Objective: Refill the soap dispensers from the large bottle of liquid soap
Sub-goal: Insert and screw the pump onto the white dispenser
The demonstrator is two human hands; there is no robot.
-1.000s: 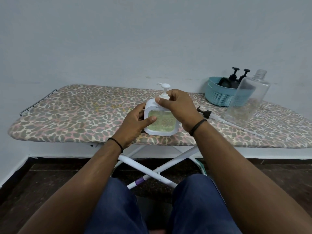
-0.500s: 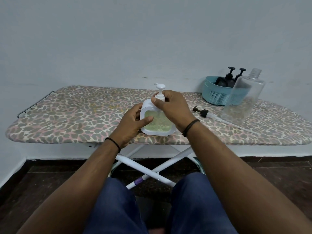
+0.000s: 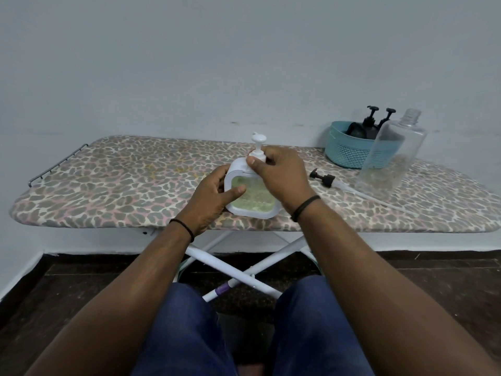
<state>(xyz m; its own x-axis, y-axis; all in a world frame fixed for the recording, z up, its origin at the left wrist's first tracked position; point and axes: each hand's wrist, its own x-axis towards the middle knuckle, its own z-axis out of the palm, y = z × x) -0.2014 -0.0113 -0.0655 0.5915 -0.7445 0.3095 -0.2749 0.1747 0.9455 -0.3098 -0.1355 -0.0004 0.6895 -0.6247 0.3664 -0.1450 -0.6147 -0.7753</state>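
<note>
Left hand point(image 3: 214, 198) grips the white soap dispenser's point(image 3: 252, 196) side while right hand point(image 3: 279, 175) pinches its pump collar point(image 3: 257, 156).

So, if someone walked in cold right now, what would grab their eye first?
The white soap dispenser with greenish liquid, at the near edge of the leopard-print ironing board: the left hand grips its side while the right hand pinches the pump collar. Off to the right stands an uncapped clear bottle, a black pump with its tube lying beside it, and a teal basket behind.
</note>
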